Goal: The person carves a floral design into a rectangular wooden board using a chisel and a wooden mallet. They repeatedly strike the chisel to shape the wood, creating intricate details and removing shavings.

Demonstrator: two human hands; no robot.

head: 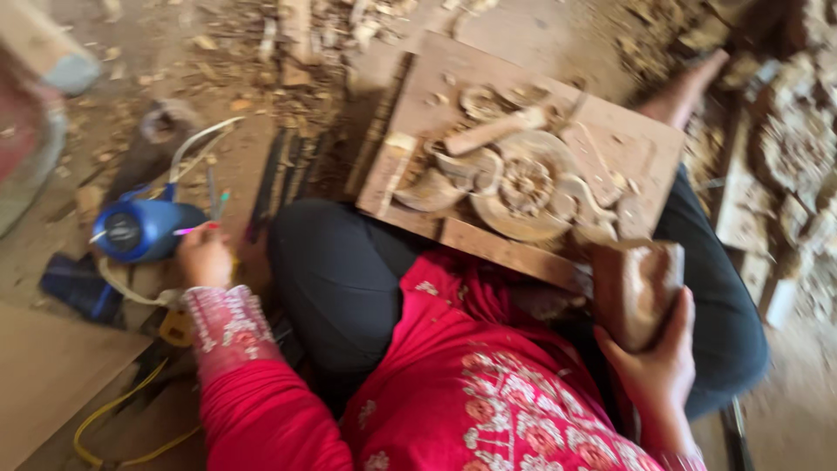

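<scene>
Our right hand (658, 366) clamps the heavy, stiff wooden mallet (636, 292) by its head; our left hand (205, 257) pinches a light pen (193, 230).

On my feed the person wears a bright red tunic (488, 392) with long sleeves. Pale floral embroidery in white and pink runs across the chest, and a broad band of the same stitching wraps the left sleeve (228, 336) at the cuff. Below it I see plain dark trousers (340, 279), loose and unpatterned. One foot (689, 87) is bare. The picture is blurred, so finer stitching is lost.
</scene>
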